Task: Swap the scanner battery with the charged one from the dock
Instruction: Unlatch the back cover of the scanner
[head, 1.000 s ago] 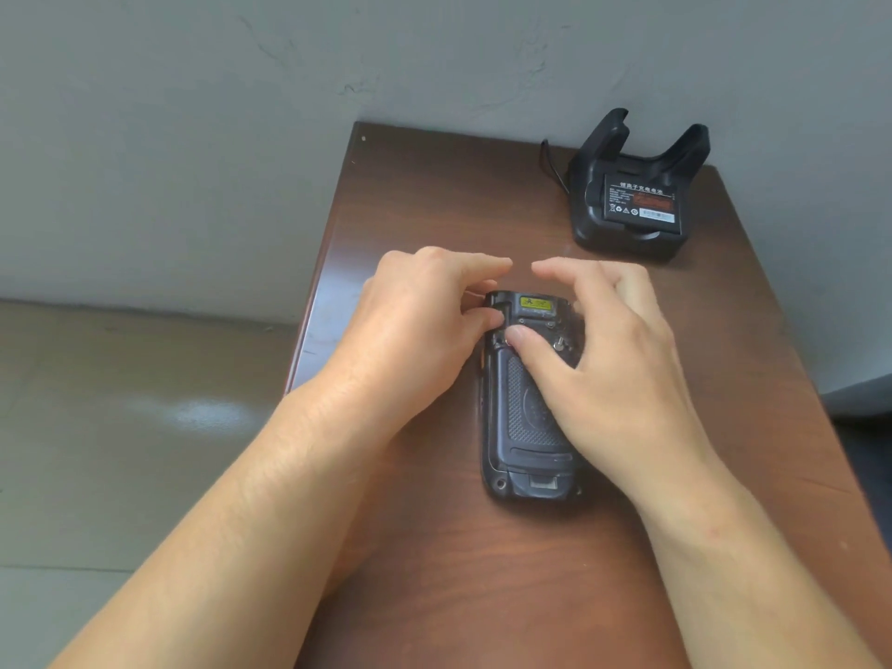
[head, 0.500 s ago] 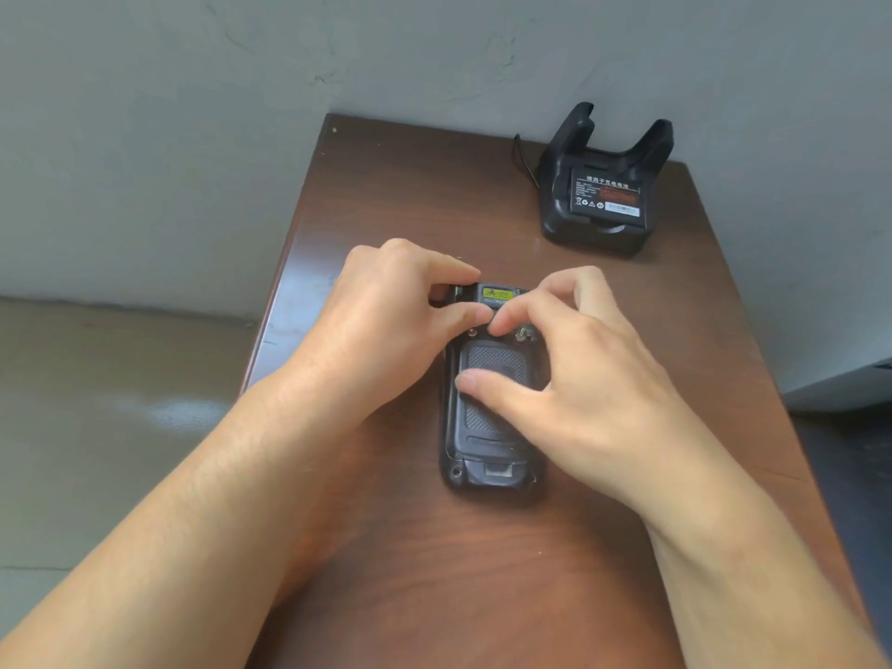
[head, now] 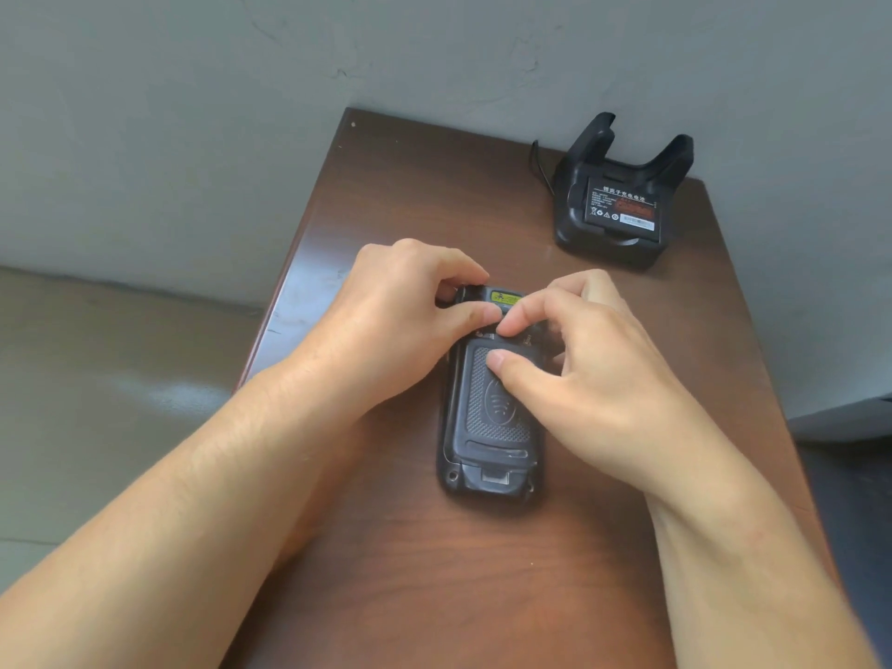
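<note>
Black handheld scanner (head: 487, 427), matte rubbery plastic, rounded corners, lies face down on the dark brown wood-grain desk (head: 434, 572), long axis pointing away from the person. Its back cover (head: 492, 412) has a dotted grip texture with an oval logo in the middle; a small yellow label (head: 505, 297) sits at the far end.

Left hand (head: 405, 321): fingers curled over the scanner's far-left corner, thumb pressed on the top edge of the back, pinching that end. Right hand (head: 593, 374): fingers bent, index tip down at the top of the cover next to the left thumb, thumb tip resting flat on the textured cover. Neither hand lifts anything; both press on the scanner. Can't tell if a latch is under the fingertips.

Black glossy plastic charging dock (head: 613, 234) with two upright prongs stands at the far right corner of the desk, well apart from the scanner. A flat black battery with a white-and-red printed label (head: 622, 210) sits in its slot, label facing up. A thin black cable (head: 539, 161) leaves the dock's left side.

Desk butts against a grey painted wall (head: 241, 113), rough plaster. Glossy grey-beige floor (head: 96, 403) to the left.
</note>
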`<state>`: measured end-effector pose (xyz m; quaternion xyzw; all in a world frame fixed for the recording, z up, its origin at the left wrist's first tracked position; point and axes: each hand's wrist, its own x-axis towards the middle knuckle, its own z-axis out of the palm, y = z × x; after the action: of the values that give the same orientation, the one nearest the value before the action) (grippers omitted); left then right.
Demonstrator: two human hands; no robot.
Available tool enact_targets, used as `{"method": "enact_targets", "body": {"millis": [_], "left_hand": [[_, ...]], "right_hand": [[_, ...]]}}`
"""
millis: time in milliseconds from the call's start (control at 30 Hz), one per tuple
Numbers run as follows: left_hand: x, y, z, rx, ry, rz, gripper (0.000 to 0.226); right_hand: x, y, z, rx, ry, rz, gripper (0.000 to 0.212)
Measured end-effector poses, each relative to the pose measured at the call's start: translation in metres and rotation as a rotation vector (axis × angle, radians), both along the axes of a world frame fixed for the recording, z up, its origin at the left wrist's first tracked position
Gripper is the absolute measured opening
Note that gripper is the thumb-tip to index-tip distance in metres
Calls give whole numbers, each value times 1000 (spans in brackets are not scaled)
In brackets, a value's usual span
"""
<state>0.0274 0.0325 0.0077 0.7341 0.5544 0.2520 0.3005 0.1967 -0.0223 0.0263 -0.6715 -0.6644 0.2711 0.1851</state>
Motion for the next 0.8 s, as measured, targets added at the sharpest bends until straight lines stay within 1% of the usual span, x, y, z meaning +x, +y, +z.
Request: {"method": "enact_targets", "body": {"millis": [100, 167, 300, 467, 667, 800], "left_hand": [[-2, 3, 1, -28, -16, -24, 27], [-4, 4, 0, -4, -14, -37, 21], [-6, 5, -2, 6, -7, -58, 24], [-7, 5, -6, 19, -1, -85, 32], [-7, 5, -6, 25, -17, -89, 31], [-7, 7, -6, 1, -36, -91, 29]], "right_hand": [[3, 0, 2, 6, 4, 17, 15], [4, 0, 4, 18, 16, 19, 12], [8, -1, 8, 20, 83, 20, 10], [10, -5, 2, 63, 188, 66, 19], [17, -9, 2, 41, 462, 82, 16], [18, -15, 7, 72, 574, 89, 20]]}}
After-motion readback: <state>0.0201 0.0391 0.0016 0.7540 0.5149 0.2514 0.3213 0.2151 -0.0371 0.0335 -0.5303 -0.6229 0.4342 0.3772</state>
